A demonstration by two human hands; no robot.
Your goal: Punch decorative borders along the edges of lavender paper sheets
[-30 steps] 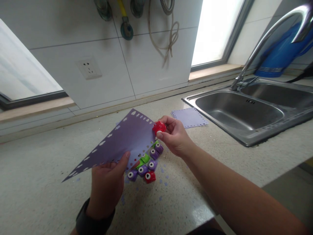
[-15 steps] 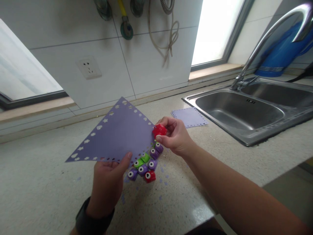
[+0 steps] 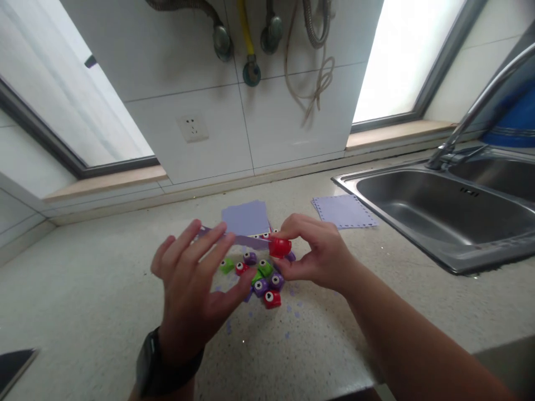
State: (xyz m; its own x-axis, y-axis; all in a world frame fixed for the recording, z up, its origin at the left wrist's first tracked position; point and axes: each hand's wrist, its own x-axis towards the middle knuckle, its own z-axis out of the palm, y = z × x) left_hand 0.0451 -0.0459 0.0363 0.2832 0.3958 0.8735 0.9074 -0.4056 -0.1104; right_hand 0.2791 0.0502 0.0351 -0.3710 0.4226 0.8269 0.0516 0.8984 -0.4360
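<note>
My right hand (image 3: 320, 250) pinches a red paper punch (image 3: 280, 247) between thumb and fingers. A sheet of purple paper (image 3: 248, 241) reaches from the punch toward my left, tilted so that it shows almost edge-on. My left hand (image 3: 196, 289) is raised with its fingers spread, in front of the sheet's left end; whether a fingertip touches the paper I cannot tell. Below lie several small punches: a green punch (image 3: 264, 268), a purple punch (image 3: 261, 287) and a red punch (image 3: 272, 299) among them.
Plain purple sheets (image 3: 246, 216) lie behind the punches. To the right, by the steel sink (image 3: 409, 195), is a stack of purple sheets with punched edges (image 3: 345, 211). Small purple paper bits (image 3: 287, 335) dot the counter (image 3: 104, 278). A tap (image 3: 472, 106) rises over the sink.
My left hand has let go of the sheet's edge and spread its fingers. The sheet has swung from facing me to nearly edge-on. The red punch stays in my right hand. The view has shifted left.
</note>
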